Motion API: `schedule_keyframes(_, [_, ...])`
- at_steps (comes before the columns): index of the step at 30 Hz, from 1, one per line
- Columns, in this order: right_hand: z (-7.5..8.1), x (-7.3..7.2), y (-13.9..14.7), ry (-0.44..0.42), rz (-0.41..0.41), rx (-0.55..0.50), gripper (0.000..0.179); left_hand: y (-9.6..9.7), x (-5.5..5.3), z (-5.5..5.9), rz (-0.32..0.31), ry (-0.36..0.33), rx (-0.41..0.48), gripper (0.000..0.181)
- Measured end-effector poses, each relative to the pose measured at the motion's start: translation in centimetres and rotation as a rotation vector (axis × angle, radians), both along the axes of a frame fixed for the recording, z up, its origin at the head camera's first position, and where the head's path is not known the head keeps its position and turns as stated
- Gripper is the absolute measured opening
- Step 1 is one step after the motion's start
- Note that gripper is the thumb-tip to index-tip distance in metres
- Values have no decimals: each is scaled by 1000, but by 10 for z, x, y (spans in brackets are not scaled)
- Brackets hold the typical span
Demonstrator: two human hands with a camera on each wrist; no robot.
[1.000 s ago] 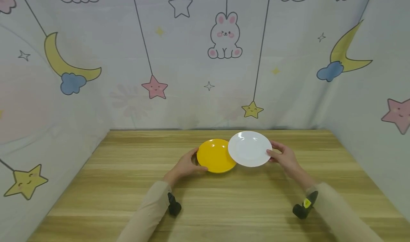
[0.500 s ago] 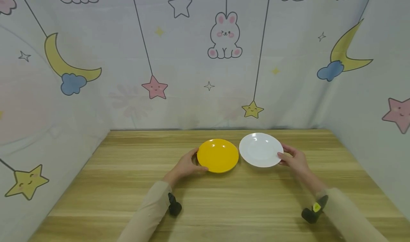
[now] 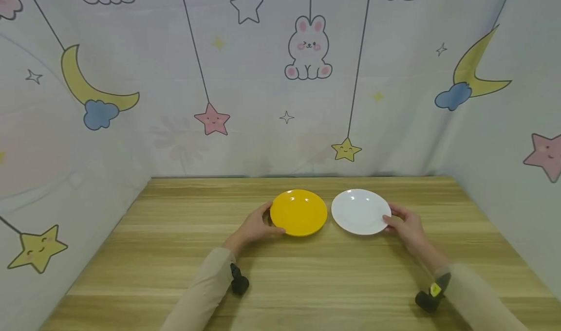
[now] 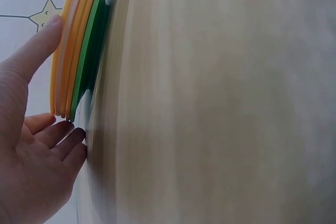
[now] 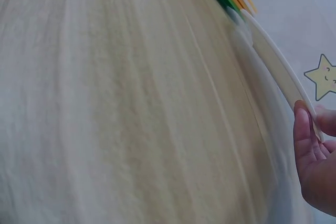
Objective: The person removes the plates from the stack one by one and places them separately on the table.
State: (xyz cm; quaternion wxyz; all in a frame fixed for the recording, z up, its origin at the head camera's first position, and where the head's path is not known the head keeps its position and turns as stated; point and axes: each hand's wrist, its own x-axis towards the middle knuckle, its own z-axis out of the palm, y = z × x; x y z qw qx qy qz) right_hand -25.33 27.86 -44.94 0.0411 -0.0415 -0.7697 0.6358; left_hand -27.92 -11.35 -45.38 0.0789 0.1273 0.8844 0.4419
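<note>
A stack of several plates [image 4: 80, 45] stands on the wooden table, a yellow plate [image 3: 298, 213] on top and a green plate [image 4: 90, 51] at the bottom. My left hand [image 3: 254, 226] rests against the stack's left side, thumb and relaxed fingers apart along the rims. Just right of the stack, my right hand [image 3: 408, 229] pinches a white plate [image 3: 361, 211] by its right rim, thumb above and fingers below. In the right wrist view, the white plate [image 5: 278, 61] slants close over the tabletop; whether its far edge touches the table I cannot tell.
The wooden table [image 3: 280, 282] reaches back to a cloth backdrop [image 3: 263, 78] printed with stars, moons and a rabbit. Cloth also hangs on both sides. A black wrist camera [image 3: 238, 280] sits on the left wrist and another wrist camera [image 3: 429, 299] on the right.
My right hand has carried the white plate rightward off its overlap with the yellow plate, then lowered it towards the table. My left hand has stayed at the stack.
</note>
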Motion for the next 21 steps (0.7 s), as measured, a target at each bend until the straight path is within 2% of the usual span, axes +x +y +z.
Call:
schedule_keyframes(8, [-5, -1, -3, -47, -4, -11, 55, 0, -2, -4, -2, 3, -5, 99])
schedule_keyframes(15, [-5, 1, -3, -74, 0, -22, 57, 0, -2, -2, 11, -12, -2, 98])
schedule_keyframes(21, [-5, 1, -1, -88, 23, 21, 62, 1, -1, -1, 13, -12, 3, 97])
